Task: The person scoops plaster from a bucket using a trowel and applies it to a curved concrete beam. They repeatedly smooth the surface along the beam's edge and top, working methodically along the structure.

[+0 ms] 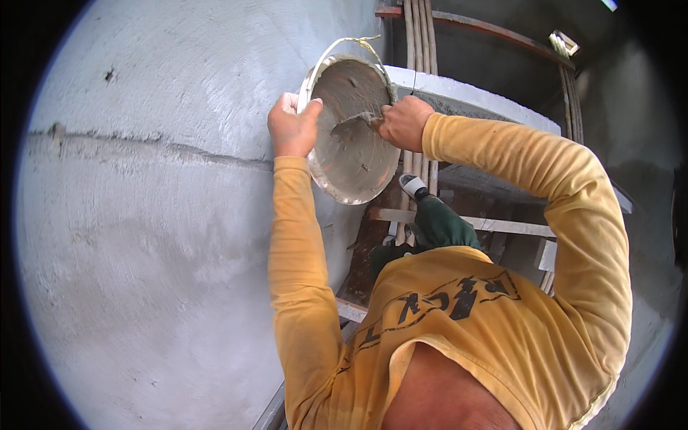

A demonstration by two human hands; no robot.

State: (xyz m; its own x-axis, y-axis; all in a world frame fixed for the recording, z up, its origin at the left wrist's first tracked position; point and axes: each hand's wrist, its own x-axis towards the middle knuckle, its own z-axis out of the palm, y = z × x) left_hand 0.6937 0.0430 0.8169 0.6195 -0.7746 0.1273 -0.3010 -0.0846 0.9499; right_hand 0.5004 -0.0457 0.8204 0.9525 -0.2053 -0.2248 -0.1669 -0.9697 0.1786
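Observation:
A white bucket (349, 198) smeared with grey mortar is tilted so that I look into it, close to the plastered wall. My left hand (294, 127) is closed on its left rim, thumb over the edge. Wet grey mortar (350, 84) coats the inside, thickest in the upper part. At the right rim, my right hand (405, 123) is closed in a fist around a small mortar-caked trowel (367, 117), whose blade dips into the bucket. The fist hides the trowel's handle. A thin pale bail handle (331, 49) arches over the bucket's top.
The grey plastered wall (158, 208) fills the left side, crossed by a horizontal groove (165, 149). Bamboo poles (419, 36) and wooden crosspieces (494, 225) form scaffolding below. A pale ledge (487, 100) runs behind my right arm. My foot (412, 185) is on the scaffold.

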